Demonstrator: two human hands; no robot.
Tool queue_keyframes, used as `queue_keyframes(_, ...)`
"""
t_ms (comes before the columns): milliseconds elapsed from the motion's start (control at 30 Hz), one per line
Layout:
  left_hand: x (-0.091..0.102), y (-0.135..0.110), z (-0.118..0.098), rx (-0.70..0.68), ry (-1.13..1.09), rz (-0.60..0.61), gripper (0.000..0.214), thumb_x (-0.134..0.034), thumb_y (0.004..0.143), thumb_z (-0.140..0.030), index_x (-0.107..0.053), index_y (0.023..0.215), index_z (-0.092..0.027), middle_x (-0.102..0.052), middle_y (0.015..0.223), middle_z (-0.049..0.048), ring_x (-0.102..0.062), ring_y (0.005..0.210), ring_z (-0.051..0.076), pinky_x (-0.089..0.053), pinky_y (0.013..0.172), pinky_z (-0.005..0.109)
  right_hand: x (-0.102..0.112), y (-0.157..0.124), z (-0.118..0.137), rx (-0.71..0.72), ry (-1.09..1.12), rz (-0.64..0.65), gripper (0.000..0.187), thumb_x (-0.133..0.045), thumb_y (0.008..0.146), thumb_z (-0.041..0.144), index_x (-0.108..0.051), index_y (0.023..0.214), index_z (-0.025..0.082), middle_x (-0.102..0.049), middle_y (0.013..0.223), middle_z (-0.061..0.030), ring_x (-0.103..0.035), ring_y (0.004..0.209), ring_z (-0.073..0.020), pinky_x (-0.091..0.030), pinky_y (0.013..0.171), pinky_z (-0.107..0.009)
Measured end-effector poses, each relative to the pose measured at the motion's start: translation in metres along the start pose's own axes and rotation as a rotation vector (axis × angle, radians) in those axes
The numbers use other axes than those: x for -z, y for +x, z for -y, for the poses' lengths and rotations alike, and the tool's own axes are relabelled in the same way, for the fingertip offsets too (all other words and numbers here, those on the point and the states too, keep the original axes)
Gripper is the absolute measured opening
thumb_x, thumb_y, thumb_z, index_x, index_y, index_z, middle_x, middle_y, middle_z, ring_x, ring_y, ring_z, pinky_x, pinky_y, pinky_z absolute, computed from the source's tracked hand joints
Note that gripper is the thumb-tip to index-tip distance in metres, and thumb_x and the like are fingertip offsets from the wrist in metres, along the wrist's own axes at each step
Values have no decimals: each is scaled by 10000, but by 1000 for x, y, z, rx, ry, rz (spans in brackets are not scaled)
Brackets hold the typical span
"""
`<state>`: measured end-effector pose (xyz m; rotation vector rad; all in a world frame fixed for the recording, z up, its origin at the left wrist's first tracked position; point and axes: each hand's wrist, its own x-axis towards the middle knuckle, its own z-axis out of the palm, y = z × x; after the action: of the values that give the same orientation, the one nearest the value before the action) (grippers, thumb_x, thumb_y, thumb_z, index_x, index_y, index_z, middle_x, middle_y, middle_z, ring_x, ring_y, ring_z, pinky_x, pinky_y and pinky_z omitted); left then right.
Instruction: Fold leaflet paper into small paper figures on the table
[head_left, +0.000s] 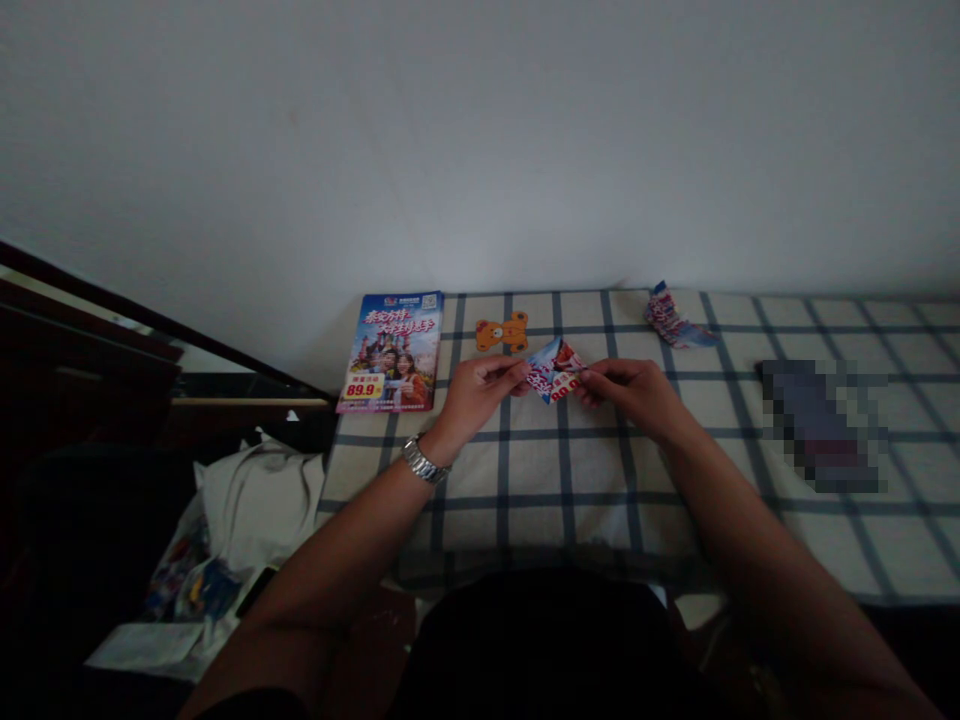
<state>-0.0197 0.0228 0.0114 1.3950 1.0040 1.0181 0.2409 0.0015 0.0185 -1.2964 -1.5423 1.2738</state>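
Checked cloth (525,475) lies beneath; at mid-frame our left hand (477,395) and right hand (631,390) pinch a folded leaflet (553,374) in their fingertips. Just above lies a bear figure (501,333); left of centre, a leaflet stack (394,345); right of centre, crumpled paper (671,322).

Folded paper (553,368): blue, white, red print. Cloth (531,465): off-white, blue-grey check. Bear (504,332): orange. Watch (424,460): silver.
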Motion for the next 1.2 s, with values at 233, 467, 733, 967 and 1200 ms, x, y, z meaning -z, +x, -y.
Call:
queue_keyframes(233,0,2,5,-11,-18,33,393,-725,941,-548,-766,923,-158,-768,826,56,-744,741,160,-633,720,266,-3,0,4,35,-77,-54,400,-722,916,581,-804,867,192,-774,758,-59,-678,647,-180,-560,621,-309)
queue_keyframes(467,1,1,7,-131,114,58,285,-740,952,-456,-755,1026,-181,-780,891,44,-750,773,143,-630,733,246,-5,1,-6,86,-71,-125,421,-796,867,537,-770,1147,224,-798,855,-46,-742,692,-205,-621,652,-332)
queue_keyframes(733,4,2,8,-275,286,29,162,-714,984,-337,-749,1080,-212,-772,1058,61,-760,946,173,-647,865,315,-4,1,-9,253,-133,-142,226,-766,923,440,-781,1044,250,-795,1056,-72,-764,985,-256,-634,904,-422)
queue_keyframes(967,10,1,5,-424,580,143,299,-694,970,-154,-689,1254,-249,-698,1240,54,-688,1167,185,-588,1044,382,-4,4,-7,429,-303,-46,177,-702,966,291,-782,1121,261,-761,1190,-83,-740,1101,-246,-628,982,-423)
queue_keyframes(1200,10,2,10,-572,865,277,315,-750,956,-247,-695,1266,-250,-658,1340,69,-627,1232,245,-536,1076,471,-3,7,-17,521,-493,9,192,-721,960,242,-759,1148,257,-748,1206,-91,-739,1094,-247,-614,986,-423)
